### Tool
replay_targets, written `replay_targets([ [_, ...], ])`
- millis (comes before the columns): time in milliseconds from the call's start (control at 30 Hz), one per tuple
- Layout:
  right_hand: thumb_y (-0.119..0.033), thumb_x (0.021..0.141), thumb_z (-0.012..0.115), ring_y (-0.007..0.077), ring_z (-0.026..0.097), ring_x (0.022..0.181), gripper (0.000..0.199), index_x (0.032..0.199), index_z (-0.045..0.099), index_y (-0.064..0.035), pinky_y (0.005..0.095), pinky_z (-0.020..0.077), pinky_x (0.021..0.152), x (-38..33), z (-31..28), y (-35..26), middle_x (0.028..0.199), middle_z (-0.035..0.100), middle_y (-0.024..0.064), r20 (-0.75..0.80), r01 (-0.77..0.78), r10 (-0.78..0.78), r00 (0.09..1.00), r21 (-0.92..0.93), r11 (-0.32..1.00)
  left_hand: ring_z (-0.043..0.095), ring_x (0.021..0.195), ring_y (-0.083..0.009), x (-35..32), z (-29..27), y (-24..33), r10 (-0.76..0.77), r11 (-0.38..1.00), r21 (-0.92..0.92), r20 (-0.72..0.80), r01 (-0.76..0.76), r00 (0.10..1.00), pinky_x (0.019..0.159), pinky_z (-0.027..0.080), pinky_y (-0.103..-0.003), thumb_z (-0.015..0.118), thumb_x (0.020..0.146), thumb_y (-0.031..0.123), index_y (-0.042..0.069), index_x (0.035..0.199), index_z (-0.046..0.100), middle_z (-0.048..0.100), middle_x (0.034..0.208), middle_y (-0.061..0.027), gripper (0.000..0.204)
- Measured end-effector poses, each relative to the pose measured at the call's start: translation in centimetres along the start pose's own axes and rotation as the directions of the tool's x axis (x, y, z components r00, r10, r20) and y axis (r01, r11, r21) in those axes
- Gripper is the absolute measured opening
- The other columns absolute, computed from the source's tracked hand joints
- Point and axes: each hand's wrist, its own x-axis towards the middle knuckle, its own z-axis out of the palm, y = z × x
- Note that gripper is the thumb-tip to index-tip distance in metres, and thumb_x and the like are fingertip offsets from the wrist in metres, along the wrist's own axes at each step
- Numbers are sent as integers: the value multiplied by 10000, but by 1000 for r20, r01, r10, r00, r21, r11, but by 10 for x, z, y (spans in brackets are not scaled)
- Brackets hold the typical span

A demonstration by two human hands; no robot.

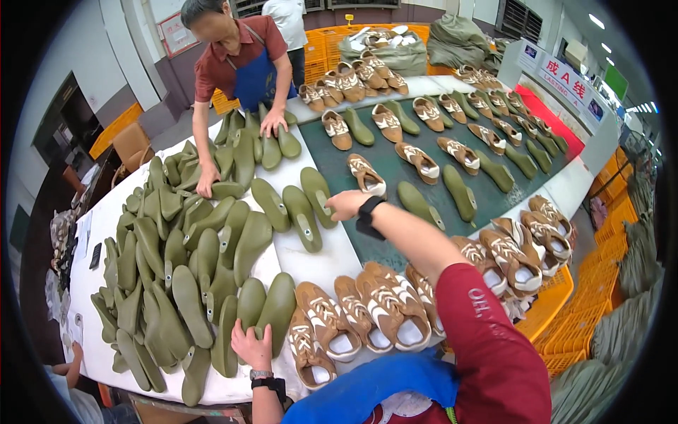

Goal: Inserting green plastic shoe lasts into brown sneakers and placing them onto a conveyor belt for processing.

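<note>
My left hand (252, 346) is at the near ends of two olive-green shoe lasts, a shorter one (251, 302) and a longer one (277, 307), its fingers curled onto them. My right hand (345, 205) reaches across to the belt's edge, fingers closed on the side of another green shoe last (317, 192). Two more lasts lie beside that one, a middle last (302, 218) and a left last (270, 203). Left of my hands spreads a big heap of green shoe lasts (189, 304) on a white-covered table (88, 283). My palms hide part of each grip.
A dark green conveyor belt (374, 237) carries brown-and-white sneakers (366, 173) and lasts in rows. More sneakers (326, 319) line its near ledge. Across the table a co-worker (244, 60) in a blue apron handles lasts with both hands. Orange crates (579, 321) stand at right.
</note>
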Motion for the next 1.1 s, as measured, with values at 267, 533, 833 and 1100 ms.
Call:
replay_targets([
  [267, -147, 866, 372, 278, 636, 892, 445, 1310, 351, -143, 399, 495, 738, 90, 68, 6, 1000, 642, 145, -183, -297, 314, 932, 112, 948, 469, 1046, -363, 0, 2, 9, 10, 1000, -5, 54, -10, 999, 841, 375, -457, 707, 630, 333, -8, 696, 572, 511, 1189, -180, 373],
  [533, -126, 847, 414, 293, 628, 881, 528, 1357, 320, -228, 398, 491, 749, 72, 67, 29, 952, 640, 162, -182, -267, 289, 940, 135, 954, 466, 1051, -361, 4, 1, 6, 20, 1000, 9, 70, -21, 997, 839, 378, -457, 706, 635, 333, -12, 720, 588, 511, 1188, -172, 374],
  [833, -174, 778, 547, 316, 610, 916, 665, 1374, 257, -214, 408, 478, 786, -23, 98, 74, 988, 625, 183, -127, -288, 340, 932, 313, 905, 486, 1023, -363, -2, 4, 4, 41, 999, 26, 10, -41, 999, 804, 400, -460, 712, 649, 289, -26, 670, 559, 518, 1186, -168, 351],
  [1100, -116, 694, 597, 299, 613, 926, 837, 1418, 190, -214, 379, 487, 777, -50, 115, 65, 995, 629, 168, 74, -307, 299, 951, 172, 936, 584, 853, -387, 20, -45, 43, 188, 981, 53, -11, -187, 982, 751, 475, -438, 692, 734, 360, -27, 660, 642, 597, 1027, -243, 397],
])
